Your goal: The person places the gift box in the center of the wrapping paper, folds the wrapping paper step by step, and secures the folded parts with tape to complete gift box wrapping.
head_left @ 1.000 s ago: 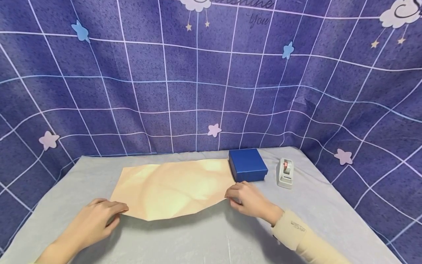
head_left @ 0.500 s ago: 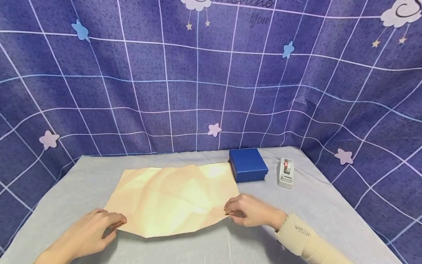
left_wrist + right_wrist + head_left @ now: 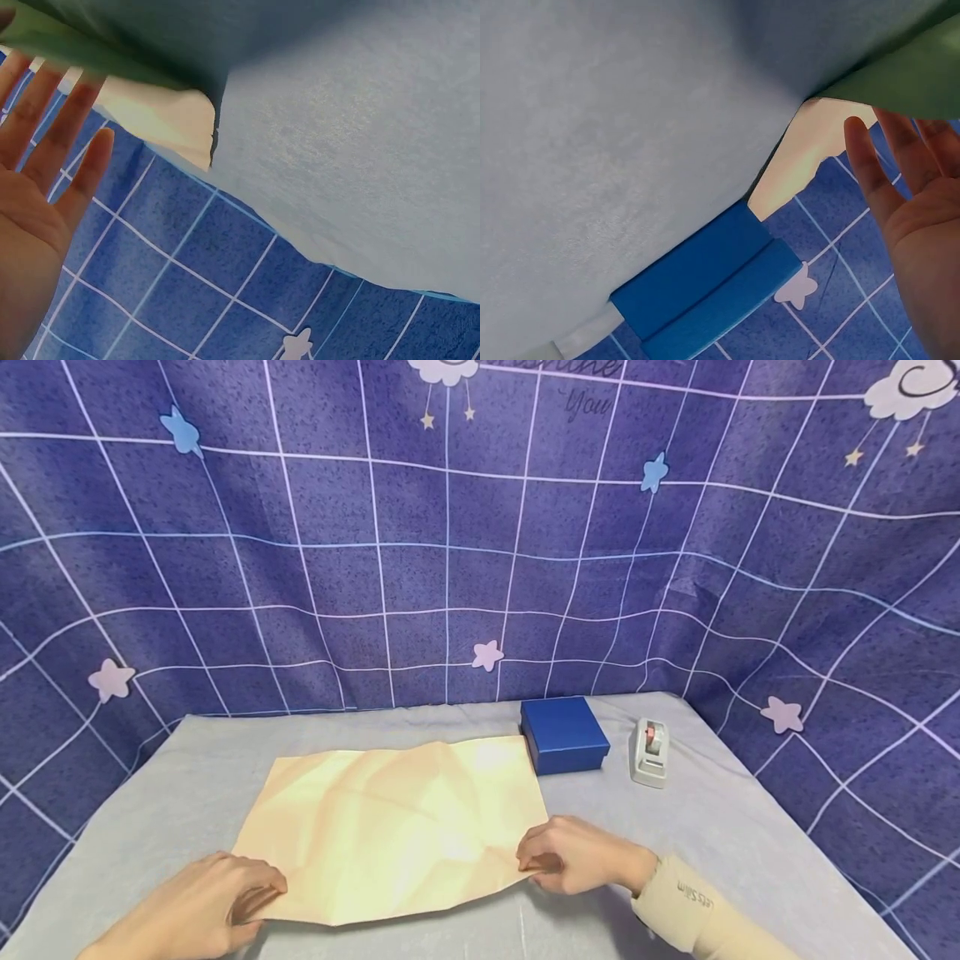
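Observation:
A sheet of wrapping paper (image 3: pixel 401 827), pale peach on top and slightly wavy, spans the space between both hands in the head view. My left hand (image 3: pixel 206 902) pinches its near left corner, and my right hand (image 3: pixel 581 857) pinches the near right corner. The near edge is lifted off the table, while the far part lies low over the cloth. From below, the left wrist view shows a green underside (image 3: pixel 90 52) above the fingers (image 3: pixel 64 139). The right wrist view shows that green side too, at the right fingers (image 3: pixel 866 154). Both thumbs are partly hidden.
A blue lidded box (image 3: pixel 564 735) stands at the paper's far right edge. To its right is a white tape dispenser (image 3: pixel 649 754). A grey cloth (image 3: pixel 720 835) covers the table, and a purple-blue gridded curtain (image 3: pixel 420 577) hangs behind and at the sides.
Both hands have drawn the paper's near edge toward the person and lower. More of the peach side now shows, and its far edge has slid nearer. The box and tape dispenser have not moved.

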A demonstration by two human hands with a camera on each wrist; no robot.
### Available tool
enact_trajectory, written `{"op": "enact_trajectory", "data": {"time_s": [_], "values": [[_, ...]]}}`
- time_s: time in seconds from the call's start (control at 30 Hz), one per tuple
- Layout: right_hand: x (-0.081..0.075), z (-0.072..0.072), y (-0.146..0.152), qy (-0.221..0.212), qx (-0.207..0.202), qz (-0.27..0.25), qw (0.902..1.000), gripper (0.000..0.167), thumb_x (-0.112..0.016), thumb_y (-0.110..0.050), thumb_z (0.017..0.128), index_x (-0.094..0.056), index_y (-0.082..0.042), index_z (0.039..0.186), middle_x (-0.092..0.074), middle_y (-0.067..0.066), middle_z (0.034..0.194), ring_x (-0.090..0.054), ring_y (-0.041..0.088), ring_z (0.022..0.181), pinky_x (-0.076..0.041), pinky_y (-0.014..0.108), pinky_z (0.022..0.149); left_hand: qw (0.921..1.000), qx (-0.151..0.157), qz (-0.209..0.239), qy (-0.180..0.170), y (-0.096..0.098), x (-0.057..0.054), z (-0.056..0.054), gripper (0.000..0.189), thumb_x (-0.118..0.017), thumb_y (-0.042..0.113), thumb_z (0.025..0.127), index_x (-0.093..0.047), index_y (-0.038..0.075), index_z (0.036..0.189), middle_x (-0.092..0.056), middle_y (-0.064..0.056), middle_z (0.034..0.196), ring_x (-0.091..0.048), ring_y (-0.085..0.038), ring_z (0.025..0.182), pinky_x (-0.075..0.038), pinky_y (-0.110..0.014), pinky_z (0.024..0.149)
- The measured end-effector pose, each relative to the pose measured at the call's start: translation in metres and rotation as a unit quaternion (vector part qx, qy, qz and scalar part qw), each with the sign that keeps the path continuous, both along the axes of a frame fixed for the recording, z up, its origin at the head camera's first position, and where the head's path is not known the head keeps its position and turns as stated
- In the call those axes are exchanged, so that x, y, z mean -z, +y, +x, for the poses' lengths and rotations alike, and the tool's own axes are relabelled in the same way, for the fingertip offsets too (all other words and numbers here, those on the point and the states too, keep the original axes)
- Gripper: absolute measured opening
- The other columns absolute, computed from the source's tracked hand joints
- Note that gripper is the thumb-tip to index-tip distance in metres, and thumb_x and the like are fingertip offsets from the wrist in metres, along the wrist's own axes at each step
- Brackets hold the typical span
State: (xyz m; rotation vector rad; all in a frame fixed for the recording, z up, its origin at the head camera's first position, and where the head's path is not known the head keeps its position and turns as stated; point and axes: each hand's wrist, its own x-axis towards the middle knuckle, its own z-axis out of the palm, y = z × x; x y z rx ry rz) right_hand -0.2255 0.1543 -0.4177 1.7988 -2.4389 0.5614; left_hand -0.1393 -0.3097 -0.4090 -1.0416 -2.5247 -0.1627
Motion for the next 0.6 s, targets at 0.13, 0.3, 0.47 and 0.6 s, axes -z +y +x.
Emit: {"op": "enact_trajectory", "data": {"time_s": [0.13, 0.3, 0.47, 0.6], "values": [[0.000, 0.003, 0.000, -0.009, 0.003, 0.006, 0.9999, 0.014, -0.067, -0.014, 0.073, -0.068, -0.017, 0.088, -0.066, -0.010, 0.089, -0.057, -0.005, 0.077, -0.042, 0.005, 0.072, 0.9995, -0.020, -0.002, -0.025, -0.003, 0.005, 0.003, 0.040, -0.081, 0.045, 0.053, -0.062, 0.034, 0.086, -0.058, 0.027, 0.083, -0.055, 0.003, 0.072, -0.043, -0.025, 0.061], [0.001, 0.005, 0.000, -0.009, 0.024, 0.017, 0.9995, 0.010, -0.064, -0.021, 0.080, -0.068, -0.019, 0.089, -0.067, -0.010, 0.092, -0.060, -0.003, 0.085, -0.046, 0.010, 0.076, 0.9984, -0.044, -0.001, -0.036, -0.002, 0.008, 0.005, 0.035, -0.073, 0.059, 0.062, -0.063, 0.034, 0.084, -0.058, 0.027, 0.082, -0.053, 0.003, 0.071, -0.042, -0.027, 0.060], [0.001, 0.004, 0.000, 0.006, 0.017, 0.009, 0.9998, 0.011, -0.062, -0.019, 0.081, -0.068, -0.017, 0.089, -0.067, -0.009, 0.091, -0.060, -0.002, 0.086, -0.046, 0.012, 0.077, 0.9992, -0.016, 0.018, -0.031, 0.003, 0.007, -0.002, 0.020, -0.075, 0.044, 0.069, -0.061, 0.034, 0.079, -0.051, 0.030, 0.073, -0.044, 0.011, 0.063, -0.036, -0.017, 0.054], [0.001, 0.000, -0.001, 0.048, 0.010, -0.009, 0.9987, 0.011, -0.063, -0.017, 0.079, -0.068, -0.016, 0.089, -0.067, -0.009, 0.088, -0.060, -0.001, 0.083, -0.046, 0.015, 0.077, 0.9989, 0.001, 0.024, -0.040, 0.006, 0.004, -0.009, 0.014, -0.075, 0.032, 0.073, -0.062, 0.031, 0.079, -0.051, 0.030, 0.074, -0.045, 0.011, 0.063, -0.037, -0.018, 0.051]]}}
